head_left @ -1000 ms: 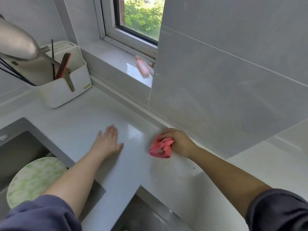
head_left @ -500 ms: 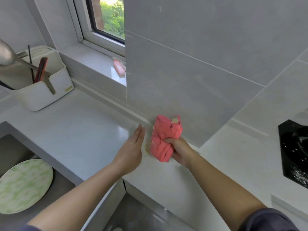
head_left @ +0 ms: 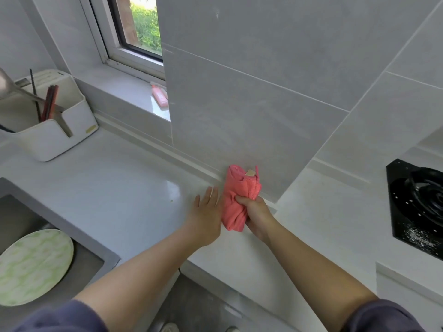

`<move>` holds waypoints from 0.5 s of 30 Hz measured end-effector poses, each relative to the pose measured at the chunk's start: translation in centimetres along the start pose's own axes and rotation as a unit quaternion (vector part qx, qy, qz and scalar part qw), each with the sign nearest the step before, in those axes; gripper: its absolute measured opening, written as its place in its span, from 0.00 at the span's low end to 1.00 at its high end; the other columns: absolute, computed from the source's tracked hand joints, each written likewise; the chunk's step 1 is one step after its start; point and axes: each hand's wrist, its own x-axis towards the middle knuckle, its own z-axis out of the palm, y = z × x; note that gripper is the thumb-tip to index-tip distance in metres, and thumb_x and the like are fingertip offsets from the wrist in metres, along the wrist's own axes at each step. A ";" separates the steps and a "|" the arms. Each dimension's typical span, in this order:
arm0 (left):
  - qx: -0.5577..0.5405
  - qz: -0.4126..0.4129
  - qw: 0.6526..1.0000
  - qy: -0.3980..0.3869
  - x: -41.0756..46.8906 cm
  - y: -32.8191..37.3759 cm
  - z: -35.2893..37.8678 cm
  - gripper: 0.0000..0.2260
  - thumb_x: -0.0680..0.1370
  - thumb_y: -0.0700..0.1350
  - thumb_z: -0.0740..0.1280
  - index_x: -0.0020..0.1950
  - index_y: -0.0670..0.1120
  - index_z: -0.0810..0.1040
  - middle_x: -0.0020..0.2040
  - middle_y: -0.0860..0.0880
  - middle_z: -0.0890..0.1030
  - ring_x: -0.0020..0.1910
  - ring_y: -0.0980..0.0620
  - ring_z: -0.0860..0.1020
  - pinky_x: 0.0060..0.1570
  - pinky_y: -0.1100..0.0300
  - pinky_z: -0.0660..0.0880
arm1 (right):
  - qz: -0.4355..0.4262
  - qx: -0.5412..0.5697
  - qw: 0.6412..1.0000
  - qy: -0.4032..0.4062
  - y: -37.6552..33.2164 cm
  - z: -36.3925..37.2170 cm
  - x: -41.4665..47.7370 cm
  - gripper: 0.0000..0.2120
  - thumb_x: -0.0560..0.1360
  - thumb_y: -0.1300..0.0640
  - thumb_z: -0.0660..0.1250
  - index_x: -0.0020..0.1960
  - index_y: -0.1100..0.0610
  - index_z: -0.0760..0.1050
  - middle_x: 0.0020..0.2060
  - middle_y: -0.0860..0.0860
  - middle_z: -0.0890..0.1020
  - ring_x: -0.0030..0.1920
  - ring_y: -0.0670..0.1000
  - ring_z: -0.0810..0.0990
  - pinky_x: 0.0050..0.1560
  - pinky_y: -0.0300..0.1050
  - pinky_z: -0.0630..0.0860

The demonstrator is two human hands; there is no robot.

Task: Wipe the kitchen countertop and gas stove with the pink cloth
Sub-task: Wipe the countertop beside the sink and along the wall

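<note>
The pink cloth [head_left: 238, 195] is bunched into an upright wad near the wall corner, over the white countertop [head_left: 119, 188]. My right hand [head_left: 255, 212] grips its lower half, fingers curled round it. My left hand [head_left: 206, 216] lies with straight fingers right beside the cloth on its left, its edge close to the fabric. A small pale label shows at the cloth's top. The black gas stove [head_left: 418, 207] sits at the right edge, speckled with white crumbs near its front.
A white utensil holder [head_left: 50, 130] with chopsticks stands at the back left. The sink [head_left: 60, 259] at lower left holds a green-patterned plate [head_left: 31, 264]. A pink item [head_left: 160, 95] lies on the window sill. A tiny speck [head_left: 171, 201] sits on the counter.
My right hand lifted the cloth off the counter and turned it upright. My left hand slid right until it sits beside the cloth. The view swung right, bringing the stove in.
</note>
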 end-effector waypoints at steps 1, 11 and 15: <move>0.046 -0.003 0.998 -0.034 -0.1 -0.1 0.0 0.28 0.80 0.44 0.55 0.79 0.43 0.49 0.79 0.41 0.42 0.78 0.43 0.40 0.76 0.45 0.45 | -0.006 -0.001 1.000 0.006 0.1 -0.1 0.0 0.07 0.76 0.66 0.65 0.50 0.57 0.78 0.44 0.52 0.84 0.46 0.52 0.82 0.52 0.47 0.78; 0.103 0.030 0.994 -0.019 -0.3 0.6 -0.1 0.25 0.81 0.48 0.55 0.77 0.45 0.56 0.79 0.44 0.50 0.78 0.45 0.46 0.75 0.45 0.47 | -0.031 -0.039 0.998 0.028 0.4 -1.1 0.3 0.07 0.76 0.65 0.65 0.52 0.56 0.77 0.46 0.53 0.83 0.49 0.53 0.82 0.57 0.49 0.77; 0.022 -0.005 0.997 0.071 -0.2 0.0 -0.5 0.32 0.80 0.46 0.58 0.79 0.46 0.44 0.79 0.46 0.52 0.78 0.46 0.52 0.75 0.48 0.51 | -0.034 -0.054 0.998 0.026 0.4 -1.1 0.5 0.07 0.76 0.64 0.65 0.52 0.55 0.76 0.51 0.56 0.83 0.52 0.55 0.81 0.58 0.50 0.77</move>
